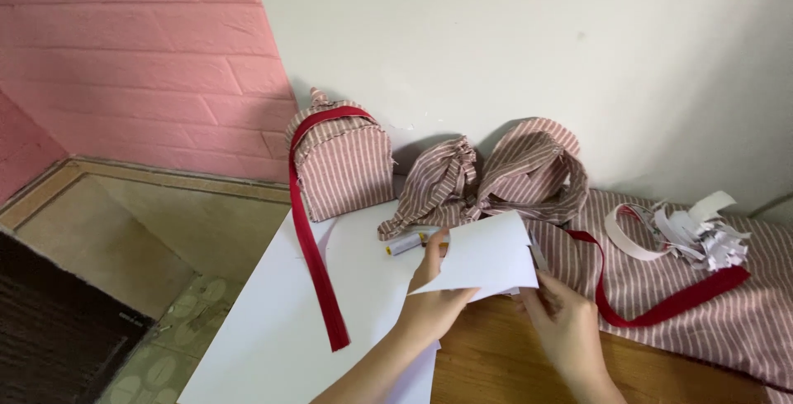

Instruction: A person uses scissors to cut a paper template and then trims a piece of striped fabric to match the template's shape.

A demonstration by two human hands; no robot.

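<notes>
My left hand [434, 301] grips the lower left edge of a white sheet of paper [489, 254], thumb on top. My right hand [566, 321] holds the same sheet from below at its right corner, fingers partly hidden under the paper. The sheet is lifted and tilted above a wooden table [496, 354]. Just beyond it lie a grey thread spool [405, 244] and a small yellow object [438, 241], partly hidden.
A large white sheet [281, 330] covers the table's left part. A red ribbon [314, 247] hangs from a small striped fabric backpack [343, 160]. Striped fabric pieces [512, 173], striped cloth [702, 297], another red ribbon [661, 309] and white tape strips [694, 230] lie right. The floor drops off left.
</notes>
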